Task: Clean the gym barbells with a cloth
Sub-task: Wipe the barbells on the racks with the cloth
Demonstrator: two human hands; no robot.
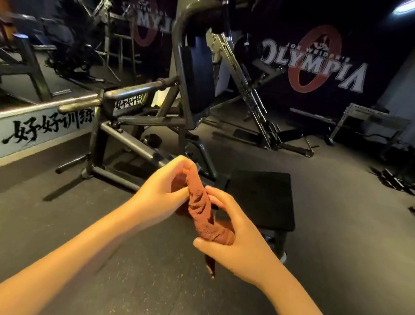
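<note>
A rust-orange cloth (201, 207), bunched into a long roll, is held in front of me above the floor. My left hand (162, 191) pinches its upper end with the fingers curled around it. My right hand (231, 245) grips its lower end, and a dark corner of the cloth hangs below that hand. Several bars and barbells (395, 178) lie on the floor at the far right, well away from both hands.
A dark steel weight machine (181, 99) with a padded seat stands just ahead. A black padded platform (260, 199) sits right of my hands. A mirror wall (47, 50) with painted characters runs along the left. A metal rack (370, 124) stands at the right.
</note>
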